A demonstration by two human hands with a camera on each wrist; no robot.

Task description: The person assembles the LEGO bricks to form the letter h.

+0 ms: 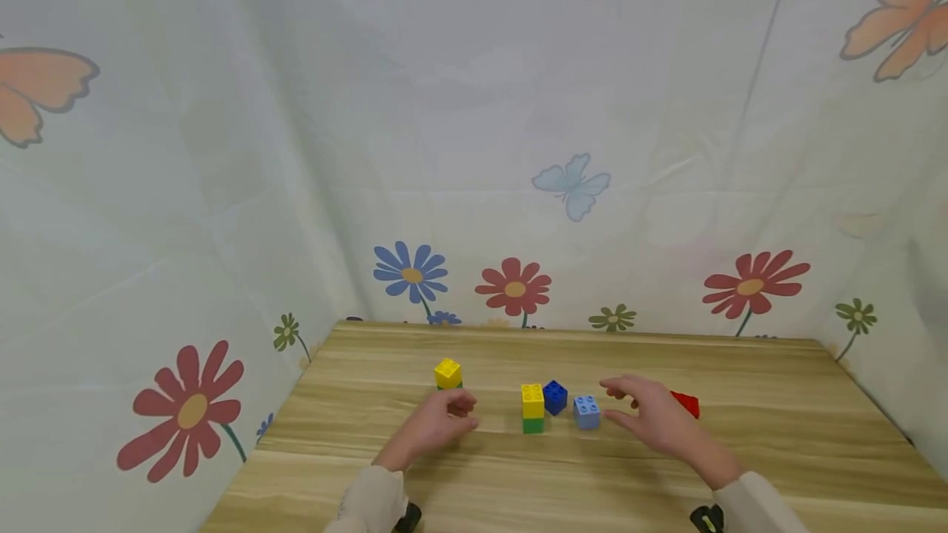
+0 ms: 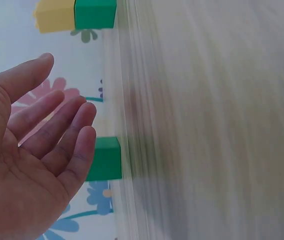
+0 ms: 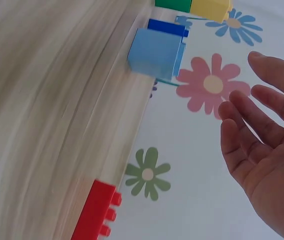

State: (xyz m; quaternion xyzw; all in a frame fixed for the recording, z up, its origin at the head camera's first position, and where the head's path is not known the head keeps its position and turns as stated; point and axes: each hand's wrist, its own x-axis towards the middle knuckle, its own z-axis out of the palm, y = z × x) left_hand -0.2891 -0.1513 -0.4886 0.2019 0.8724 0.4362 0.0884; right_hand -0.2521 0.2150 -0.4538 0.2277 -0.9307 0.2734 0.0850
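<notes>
My left hand [image 1: 439, 422] hovers at the left, just in front of a yellow block [image 1: 448, 372] that sits on a green block [image 2: 106, 159]; its relaxed fingers hold nothing. In the middle stands a second stack, a yellow block [image 1: 532, 398] on a green block [image 1: 532, 424]. Behind and right of it lies a dark blue block [image 1: 555, 397]. A light blue block [image 1: 587, 411] is nearest to my right hand [image 1: 652, 414], which is apart from it with loosely bent, bare fingers. Partly hidden behind that hand is a red block [image 1: 685, 403].
All the blocks stand on a wood-grain table [image 1: 504, 492]. A pale curtain [image 1: 474, 105] printed with flowers and butterflies hangs behind the table's far edge and along its sides.
</notes>
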